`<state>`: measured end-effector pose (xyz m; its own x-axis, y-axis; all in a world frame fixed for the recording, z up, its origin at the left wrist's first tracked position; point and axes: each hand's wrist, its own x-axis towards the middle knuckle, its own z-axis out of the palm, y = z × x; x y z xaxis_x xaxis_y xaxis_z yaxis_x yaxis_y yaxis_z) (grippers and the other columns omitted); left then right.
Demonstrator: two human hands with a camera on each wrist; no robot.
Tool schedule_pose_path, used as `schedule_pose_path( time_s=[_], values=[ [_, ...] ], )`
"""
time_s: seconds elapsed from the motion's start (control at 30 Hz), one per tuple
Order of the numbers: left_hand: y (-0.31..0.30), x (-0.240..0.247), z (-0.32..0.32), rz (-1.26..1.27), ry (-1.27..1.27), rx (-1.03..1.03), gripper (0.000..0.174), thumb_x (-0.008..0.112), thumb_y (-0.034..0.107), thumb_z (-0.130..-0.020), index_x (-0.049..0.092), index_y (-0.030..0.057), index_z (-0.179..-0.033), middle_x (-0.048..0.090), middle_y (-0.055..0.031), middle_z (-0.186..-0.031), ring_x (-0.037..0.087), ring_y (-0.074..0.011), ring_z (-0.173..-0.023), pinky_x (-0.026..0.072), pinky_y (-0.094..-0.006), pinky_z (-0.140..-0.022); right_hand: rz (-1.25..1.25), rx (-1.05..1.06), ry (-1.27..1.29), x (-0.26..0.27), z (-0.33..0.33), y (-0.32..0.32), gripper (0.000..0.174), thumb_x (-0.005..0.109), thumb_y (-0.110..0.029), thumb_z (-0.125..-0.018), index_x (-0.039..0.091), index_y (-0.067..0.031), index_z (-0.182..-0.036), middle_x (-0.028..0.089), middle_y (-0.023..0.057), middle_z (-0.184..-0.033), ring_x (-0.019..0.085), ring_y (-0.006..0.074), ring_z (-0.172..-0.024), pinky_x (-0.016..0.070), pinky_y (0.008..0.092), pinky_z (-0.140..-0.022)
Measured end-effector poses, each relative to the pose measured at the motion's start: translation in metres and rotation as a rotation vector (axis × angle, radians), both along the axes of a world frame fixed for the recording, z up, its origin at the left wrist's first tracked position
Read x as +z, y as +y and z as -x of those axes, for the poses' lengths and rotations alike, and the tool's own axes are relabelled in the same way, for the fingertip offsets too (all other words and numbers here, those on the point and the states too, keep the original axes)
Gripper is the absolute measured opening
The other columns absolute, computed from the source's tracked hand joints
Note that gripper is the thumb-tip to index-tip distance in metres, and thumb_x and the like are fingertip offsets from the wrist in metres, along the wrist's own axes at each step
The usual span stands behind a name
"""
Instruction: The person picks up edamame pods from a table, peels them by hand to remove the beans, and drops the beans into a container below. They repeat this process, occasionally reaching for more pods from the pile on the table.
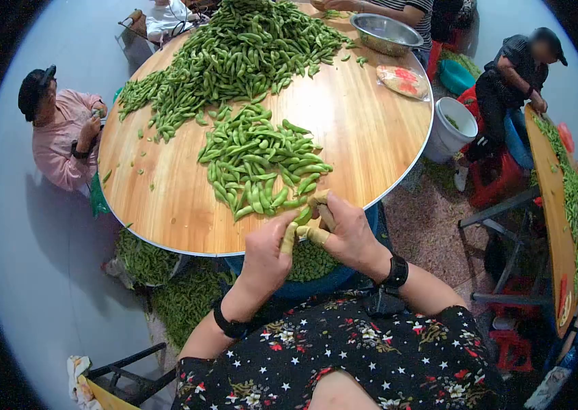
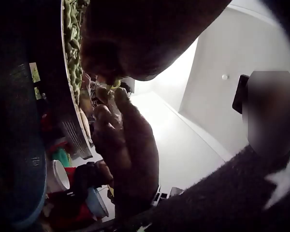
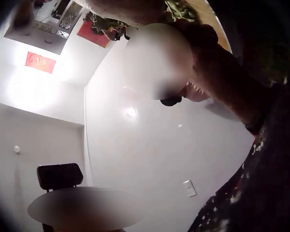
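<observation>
In the head view, both hands meet over the near edge of the round wooden table (image 1: 186, 222). A green pod (image 1: 304, 216) lies between them; the left hand (image 1: 268, 249) pinches its lower left end, thumb and fingertips wrapped in yellowish tape. My right hand (image 1: 345, 229), also taped at thumb and finger, holds the pod's other side. Just beyond is a small heap of pods (image 1: 255, 154), and behind it a large pile (image 1: 234, 51). Both wrist views are dark; the right hand (image 2: 128, 140) shows in the left wrist view, fingers bent, while the pod is hard to make out.
Below the table edge stands a blue tub (image 1: 354, 263) with shelled beans (image 1: 313, 265). A metal bowl (image 1: 386, 33) and a plastic-wrapped packet (image 1: 403, 82) sit at the far right of the table. A white bucket (image 1: 451, 130) is right of it. People sit around.
</observation>
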<state>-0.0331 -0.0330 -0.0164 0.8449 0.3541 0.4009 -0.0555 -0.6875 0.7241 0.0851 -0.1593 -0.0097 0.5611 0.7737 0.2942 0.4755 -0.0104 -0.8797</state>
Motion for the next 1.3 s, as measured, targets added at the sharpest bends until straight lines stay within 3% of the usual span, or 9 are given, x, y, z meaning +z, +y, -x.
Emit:
schedule_pose_path(
  time_s=[0.13,0.3,0.5,0.7,0.97,1.13,1.2,1.27,1.3],
  values=[
    [-0.004,-0.004,0.007,-0.216,0.008,-0.085,0.048,0.057,-0.005,-0.070,0.050,-0.0064,-0.118,0.058,-0.0272,-0.107,0.058,-0.0393,-0.096,0.0483,-0.0409,-0.080,0.033,0.053,-0.207,-0.004,-0.004,-0.001,0.032,0.064,-0.012,-0.080,0.050,0.0006,-0.106,0.054,0.0195,-0.080,0.058,0.0331,-0.075,0.0479,0.0381,-0.063],
    [-0.018,0.003,0.011,-0.187,0.071,-0.068,0.044,0.057,-0.006,-0.068,0.051,-0.0075,-0.112,0.058,-0.0258,-0.100,0.058,-0.0401,-0.095,0.0484,-0.0412,-0.079,0.026,0.067,-0.305,-0.015,-0.004,0.001,0.025,0.061,-0.009,-0.080,0.051,0.0002,-0.101,0.055,0.0207,-0.079,0.058,0.0367,-0.075,0.0474,0.0390,-0.062],
    [-0.010,0.015,0.024,-0.061,0.134,-0.138,0.026,0.056,-0.001,-0.081,0.059,-0.0002,-0.106,0.063,-0.0201,-0.093,0.063,-0.0373,-0.085,0.0508,-0.0389,-0.075,0.074,0.193,0.191,-0.013,-0.009,-0.007,0.012,0.062,-0.007,-0.076,0.052,-0.0001,-0.080,0.047,0.0137,-0.061,0.051,0.0274,-0.053,0.0424,0.0338,-0.052],
    [0.018,0.037,0.072,-0.474,0.573,0.064,0.026,0.065,0.011,-0.076,0.062,0.0045,-0.101,0.061,-0.0137,-0.091,0.059,-0.0316,-0.088,0.0480,-0.0404,-0.075,0.146,0.429,-0.220,-0.026,-0.012,-0.013,0.016,0.059,-0.007,-0.080,0.058,-0.0017,-0.095,0.056,0.0165,-0.072,0.059,0.0320,-0.069,0.0465,0.0369,-0.062],
    [0.038,0.002,-0.026,-0.665,0.198,0.164,0.015,0.061,0.010,-0.074,0.063,0.0068,-0.089,0.058,-0.0085,-0.089,0.052,-0.0287,-0.086,0.0428,-0.0398,-0.075,0.226,0.363,-0.109,-0.018,-0.010,-0.014,0.027,0.054,-0.013,-0.088,0.057,0.0001,-0.111,0.061,0.0181,-0.087,0.061,0.0313,-0.082,0.0477,0.0375,-0.070],
    [0.034,-0.001,-0.034,-0.647,0.075,0.124,0.018,0.061,0.007,-0.072,0.064,0.0079,-0.090,0.060,-0.0082,-0.091,0.054,-0.0290,-0.087,0.0438,-0.0387,-0.075,0.214,0.285,-0.061,-0.009,-0.018,-0.022,0.030,0.049,-0.018,-0.093,0.055,0.0028,-0.114,0.060,0.0110,-0.082,0.062,0.0189,-0.073,0.0491,0.0326,-0.064],
    [0.027,0.005,-0.029,-0.660,0.036,0.142,0.018,0.061,0.006,-0.075,0.065,0.0074,-0.093,0.061,-0.0088,-0.092,0.056,-0.0299,-0.085,0.0455,-0.0382,-0.074,0.156,0.237,0.417,-0.001,-0.011,-0.019,0.025,0.043,-0.016,-0.096,0.054,0.0007,-0.109,0.059,0.0089,-0.078,0.058,0.0176,-0.055,0.0485,0.0304,-0.051],
    [0.019,0.003,-0.021,-0.029,0.072,0.038,0.023,0.058,0.003,-0.082,0.064,0.0047,-0.104,0.065,-0.0110,-0.091,0.062,-0.0269,-0.079,0.0489,-0.0344,-0.070,0.125,0.275,0.528,-0.004,-0.011,-0.014,0.025,0.042,-0.017,-0.097,0.052,-0.0002,-0.112,0.058,0.0061,-0.078,0.057,0.0139,-0.054,0.0475,0.0274,-0.049],
    [0.016,0.002,-0.018,-0.029,0.074,0.038,0.023,0.058,0.003,-0.082,0.064,0.0047,-0.104,0.065,-0.0110,-0.091,0.062,-0.0269,-0.079,0.0489,-0.0344,-0.070,0.094,0.315,0.632,-0.004,-0.011,-0.011,0.026,0.040,-0.018,-0.098,0.050,-0.0011,-0.115,0.057,0.0032,-0.077,0.055,0.0102,-0.054,0.0466,0.0244,-0.047]
  ],
)
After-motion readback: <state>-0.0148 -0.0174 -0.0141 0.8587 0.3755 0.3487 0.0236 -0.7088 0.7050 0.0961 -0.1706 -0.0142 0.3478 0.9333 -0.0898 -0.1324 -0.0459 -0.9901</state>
